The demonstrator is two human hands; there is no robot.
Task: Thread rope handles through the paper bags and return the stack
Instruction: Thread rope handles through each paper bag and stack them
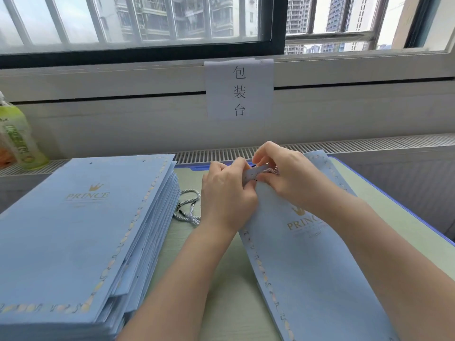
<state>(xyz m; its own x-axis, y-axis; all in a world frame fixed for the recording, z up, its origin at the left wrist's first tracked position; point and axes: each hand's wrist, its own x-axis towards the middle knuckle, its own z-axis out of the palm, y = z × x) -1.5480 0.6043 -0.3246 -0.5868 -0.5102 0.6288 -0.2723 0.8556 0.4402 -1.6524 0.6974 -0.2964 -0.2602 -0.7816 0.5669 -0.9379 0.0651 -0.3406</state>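
At the far left a green drink bottle (21, 134) stands on the sill, and beside it on the pale green table (221, 279) lies the stack of flat light-blue paper bags (81, 232), gold "PRINCE" lettering and a crown on the top one, punched holes along its far edge. Just right of the stack, a loose grey-white twisted rope handle (188, 209) with dark tips waits on the table. The left hand (226, 195) pinches the top edge of a single flat bag (307, 267), fingers curled close on the folded rim. The right hand (283, 175) meets it there, fingertips pinched narrow round a rope end (270, 171) at the bag's mouth. The threading step appears to be in hand; next the rope tip probably needs steering through a hole, though the hole itself is hidden by the fingers. Above, a paper sign (239, 91) hangs on the wall.
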